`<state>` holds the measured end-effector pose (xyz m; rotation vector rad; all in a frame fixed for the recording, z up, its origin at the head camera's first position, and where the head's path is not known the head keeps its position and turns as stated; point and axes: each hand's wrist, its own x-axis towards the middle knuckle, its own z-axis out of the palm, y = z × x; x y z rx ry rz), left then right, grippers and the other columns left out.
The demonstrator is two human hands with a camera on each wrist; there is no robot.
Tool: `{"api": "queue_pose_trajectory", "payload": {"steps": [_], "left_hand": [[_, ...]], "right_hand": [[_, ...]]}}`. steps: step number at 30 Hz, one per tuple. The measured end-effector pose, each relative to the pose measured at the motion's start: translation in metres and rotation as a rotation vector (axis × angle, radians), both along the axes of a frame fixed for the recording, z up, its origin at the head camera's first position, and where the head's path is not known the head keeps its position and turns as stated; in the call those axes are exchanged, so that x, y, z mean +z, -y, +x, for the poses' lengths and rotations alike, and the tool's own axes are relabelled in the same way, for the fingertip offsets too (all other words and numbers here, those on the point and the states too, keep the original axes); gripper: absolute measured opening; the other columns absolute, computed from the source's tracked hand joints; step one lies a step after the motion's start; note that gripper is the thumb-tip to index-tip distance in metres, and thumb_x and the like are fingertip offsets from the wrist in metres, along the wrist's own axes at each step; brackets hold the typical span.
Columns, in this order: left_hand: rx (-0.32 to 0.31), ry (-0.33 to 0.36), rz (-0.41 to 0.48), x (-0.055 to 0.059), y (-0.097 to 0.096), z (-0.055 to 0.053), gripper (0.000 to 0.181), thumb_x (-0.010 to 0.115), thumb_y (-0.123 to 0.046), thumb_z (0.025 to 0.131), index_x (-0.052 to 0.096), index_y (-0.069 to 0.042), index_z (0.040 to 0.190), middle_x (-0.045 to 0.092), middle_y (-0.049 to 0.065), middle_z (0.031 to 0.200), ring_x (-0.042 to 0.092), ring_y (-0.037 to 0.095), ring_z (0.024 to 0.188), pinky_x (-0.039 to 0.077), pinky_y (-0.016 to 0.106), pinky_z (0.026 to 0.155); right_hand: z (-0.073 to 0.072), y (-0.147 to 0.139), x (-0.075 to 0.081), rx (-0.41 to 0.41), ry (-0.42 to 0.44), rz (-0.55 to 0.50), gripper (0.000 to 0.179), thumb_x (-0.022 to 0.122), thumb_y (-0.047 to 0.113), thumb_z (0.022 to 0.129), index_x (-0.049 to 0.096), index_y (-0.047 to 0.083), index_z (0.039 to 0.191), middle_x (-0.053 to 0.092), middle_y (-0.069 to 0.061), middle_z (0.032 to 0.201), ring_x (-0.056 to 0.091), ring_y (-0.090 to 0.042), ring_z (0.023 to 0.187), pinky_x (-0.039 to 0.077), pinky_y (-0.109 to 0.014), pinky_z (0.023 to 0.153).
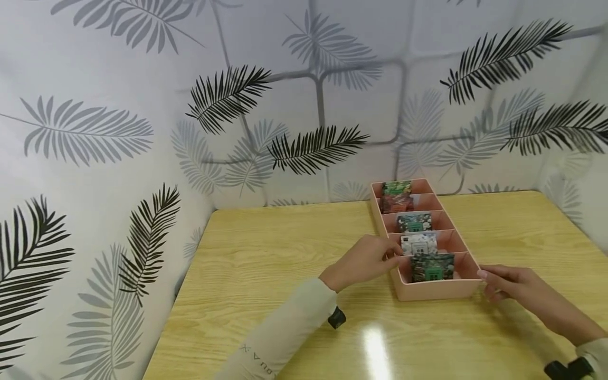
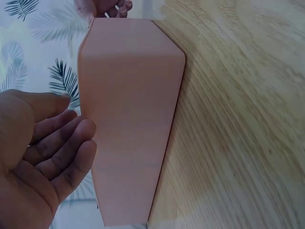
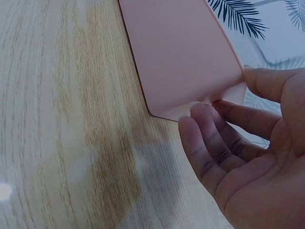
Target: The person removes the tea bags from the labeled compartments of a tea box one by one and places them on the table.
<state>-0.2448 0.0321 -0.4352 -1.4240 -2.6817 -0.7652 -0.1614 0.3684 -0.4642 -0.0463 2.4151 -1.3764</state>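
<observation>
A long pink divided box (image 1: 439, 289) lies on the table, with small printed packets standing in its compartments. The nearest is a dark green floral packet (image 1: 432, 267); behind it stand a white floral packet (image 1: 419, 244) and a dark floral packet (image 1: 414, 222). My left hand (image 1: 368, 258) is at the box's left rim beside the white packet, its fingers loosely bent and nothing visible in its grasp. At the near right corner my right hand (image 1: 522, 293) pinches the box, thumb on the rim and fingers against the outer wall in the right wrist view.
The wood-grain table (image 1: 266, 253) reaches back to a wall covering (image 1: 294, 100) with a leaf pattern. Red (image 1: 397, 203) and green (image 1: 396, 188) packets stand in the box's far end. A bright light reflection lies on the tabletop near the front.
</observation>
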Motion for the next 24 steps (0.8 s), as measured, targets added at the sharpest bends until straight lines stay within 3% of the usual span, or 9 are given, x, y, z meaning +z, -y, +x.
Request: {"api": "queue_pose_trajectory", "payload": {"steps": [7, 17, 22, 24], "left_hand": [[0.014, -0.128, -0.067, -0.001, -0.018, 0.001, 0.018, 0.059, -0.035, 0.095, 0.071, -0.022, 0.093, 0.062, -0.017, 0.084, 0.055, -0.006, 0.078, 0.04, 0.01, 0.067], [0.025, -0.142, -0.151, -0.003, -0.032, 0.002, 0.017, 0.059, -0.038, 0.094, 0.071, -0.027, 0.088, 0.056, -0.022, 0.069, 0.046, -0.01, 0.057, 0.039, 0.01, 0.055], [0.03, -0.195, -0.186, -0.004, -0.038, 0.003, 0.017, 0.059, -0.039, 0.094, 0.072, -0.029, 0.089, 0.058, -0.023, 0.069, 0.046, -0.012, 0.058, 0.044, 0.012, 0.072], [0.032, -0.195, -0.195, -0.003, -0.039, 0.003, 0.016, 0.059, -0.038, 0.094, 0.072, -0.03, 0.089, 0.058, -0.023, 0.07, 0.047, -0.012, 0.058, 0.044, 0.012, 0.073]], "right_hand": [[-0.001, 0.001, -0.001, -0.005, -0.029, -0.014, 0.063, 0.042, 0.039, 0.102, 0.039, -0.011, 0.139, 0.066, -0.014, 0.098, 0.065, -0.025, 0.088, 0.051, -0.031, 0.077], [0.0, 0.001, 0.003, -0.035, 0.027, 0.009, 0.065, 0.044, 0.042, 0.101, 0.043, -0.011, 0.137, 0.065, -0.014, 0.108, 0.065, -0.025, 0.093, 0.05, -0.036, 0.082], [0.002, 0.001, 0.001, -0.043, 0.055, -0.02, 0.065, 0.046, 0.044, 0.1, 0.043, -0.009, 0.138, 0.063, -0.015, 0.119, 0.066, -0.025, 0.098, 0.047, -0.046, 0.089], [0.002, 0.001, 0.001, -0.039, 0.063, -0.033, 0.066, 0.046, 0.045, 0.099, 0.042, -0.008, 0.139, 0.062, -0.015, 0.121, 0.066, -0.025, 0.1, 0.047, -0.046, 0.09]]}}
